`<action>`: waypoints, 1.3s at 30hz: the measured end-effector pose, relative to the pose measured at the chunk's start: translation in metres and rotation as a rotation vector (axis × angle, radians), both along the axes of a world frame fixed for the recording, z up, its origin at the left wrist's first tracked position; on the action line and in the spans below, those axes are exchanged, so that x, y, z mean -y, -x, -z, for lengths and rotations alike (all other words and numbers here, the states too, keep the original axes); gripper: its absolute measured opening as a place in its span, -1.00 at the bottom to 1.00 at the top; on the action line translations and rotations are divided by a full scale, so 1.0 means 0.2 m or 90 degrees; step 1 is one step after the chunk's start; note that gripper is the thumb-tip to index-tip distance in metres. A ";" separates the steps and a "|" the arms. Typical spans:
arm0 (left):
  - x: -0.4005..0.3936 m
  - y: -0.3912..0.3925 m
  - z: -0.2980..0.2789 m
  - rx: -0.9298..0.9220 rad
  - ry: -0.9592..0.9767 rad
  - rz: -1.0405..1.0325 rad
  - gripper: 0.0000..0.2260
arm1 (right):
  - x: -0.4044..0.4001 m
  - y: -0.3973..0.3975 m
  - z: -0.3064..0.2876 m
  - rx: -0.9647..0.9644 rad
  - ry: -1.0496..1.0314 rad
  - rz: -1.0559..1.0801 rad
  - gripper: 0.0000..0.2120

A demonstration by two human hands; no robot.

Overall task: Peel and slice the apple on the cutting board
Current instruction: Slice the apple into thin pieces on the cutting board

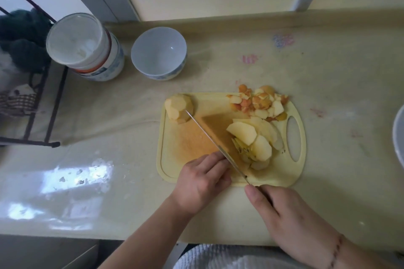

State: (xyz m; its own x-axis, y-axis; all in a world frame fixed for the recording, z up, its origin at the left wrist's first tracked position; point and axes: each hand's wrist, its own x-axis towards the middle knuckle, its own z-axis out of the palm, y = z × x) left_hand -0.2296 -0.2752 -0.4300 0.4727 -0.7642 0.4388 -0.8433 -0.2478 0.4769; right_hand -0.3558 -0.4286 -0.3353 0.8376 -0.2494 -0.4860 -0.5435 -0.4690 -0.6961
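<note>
Far beyond my left fingers, a jar (pixel 84 45) and a bowl (pixel 159 53) are standing on the counter (pixel 284 61). My left hand (pixel 202 181) is resting on the cutting board (pixel 175 159), fingers curled loosely, touching the knife (pixel 215 144) blade. Past its fingertips a peeled apple half (pixel 179 108) is lying. Right of them, apple slices (pixel 253 140) and peels (pixel 260 101) are sitting. My right hand (pixel 284 212) is gripping the knife handle.

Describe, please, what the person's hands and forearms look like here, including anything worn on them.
Both forearms are bare, with no sleeves, gloves or rings visible. The left hand is unadorned. Behind the right hand, the wrist carries a thin dark beaded bracelet.
</note>
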 end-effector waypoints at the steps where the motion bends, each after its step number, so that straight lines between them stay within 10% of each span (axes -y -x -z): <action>1: 0.00 0.00 0.00 -0.004 0.001 0.005 -0.88 | 0.00 0.00 0.01 -0.003 -0.002 0.001 -0.28; 39: -0.02 -0.08 0.03 0.018 -0.049 0.051 -0.87 | 0.04 -0.06 -0.05 -0.025 -0.010 0.001 -0.41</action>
State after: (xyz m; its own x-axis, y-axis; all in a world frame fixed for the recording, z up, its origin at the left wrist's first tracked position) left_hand -0.2138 -0.2713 -0.4368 0.3974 -0.8308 0.3897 -0.8748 -0.2147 0.4343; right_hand -0.3432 -0.4356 -0.3261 0.8176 -0.2429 -0.5221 -0.5711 -0.4576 -0.6815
